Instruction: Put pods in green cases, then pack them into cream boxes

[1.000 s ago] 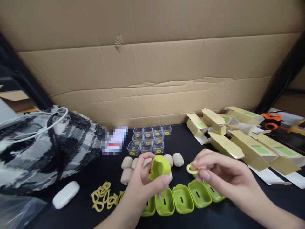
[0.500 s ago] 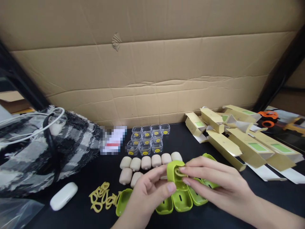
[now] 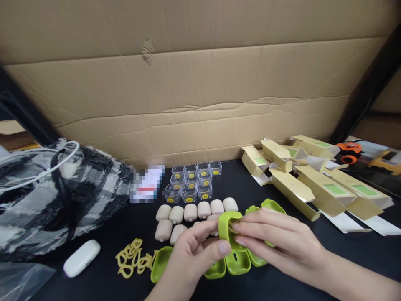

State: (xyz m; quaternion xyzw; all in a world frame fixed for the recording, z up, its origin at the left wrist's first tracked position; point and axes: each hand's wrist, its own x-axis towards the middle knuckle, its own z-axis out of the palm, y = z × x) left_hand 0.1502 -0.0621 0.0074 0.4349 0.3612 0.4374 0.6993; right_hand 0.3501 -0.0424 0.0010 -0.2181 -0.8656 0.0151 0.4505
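Note:
My left hand [image 3: 199, 253] grips a small lime-green case [image 3: 223, 228] between thumb and fingers, its hollow side facing right. The fingertips of my right hand [image 3: 282, 240] are pressed together inside that hollow, on a small yellow ring [image 3: 232, 227] that they mostly cover. Below and around the hands lie several more green cases [image 3: 238, 267], open side up. Loose yellow rings [image 3: 131, 257] are heaped left of my left hand. Several beige rounded blocks [image 3: 190, 212] stand in rows just beyond, some partly hidden by my hand.
Clear plastic cups [image 3: 189, 193] with yellow stickers stand behind the blocks. Opened cardboard boxes [image 3: 322, 188] spread over the right side. At left are a white earbud case [image 3: 82, 258] and a black-and-white fringed bag [image 3: 94, 196]. A cardboard wall [image 3: 200, 83] closes the back.
My right fingertips have gone a little further left into the green case, covering more of the ring. My left hand keeps its hold. The whole view has shifted slightly.

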